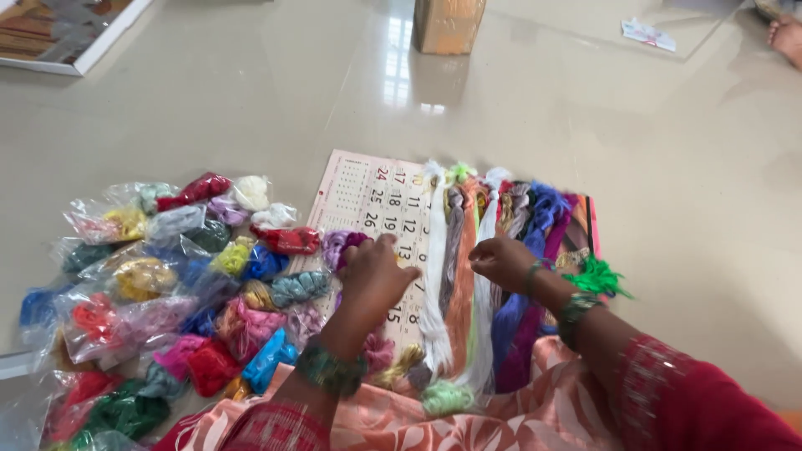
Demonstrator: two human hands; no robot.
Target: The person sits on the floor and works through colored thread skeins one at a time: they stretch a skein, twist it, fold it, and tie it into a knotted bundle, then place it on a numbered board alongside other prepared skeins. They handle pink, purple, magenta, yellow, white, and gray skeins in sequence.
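Observation:
Long skeins of coloured thread (468, 276) lie side by side on a calendar sheet (359, 188) spread on the floor. My left hand (374, 271) rests on the sheet beside a white skein (436, 276), fingers curled near a purple skein (338, 244). My right hand (501, 260) hovers over the peach and white skeins with fingers bent, pinching at the strands. Whether it grips one is unclear. Both wrists wear green bangles.
A heap of small plastic bags with coloured thread (159, 292) covers the floor at left. A cardboard box (449, 25) stands at the back, a framed board (58, 33) at the far left, and another person's foot (787, 38) at the far right.

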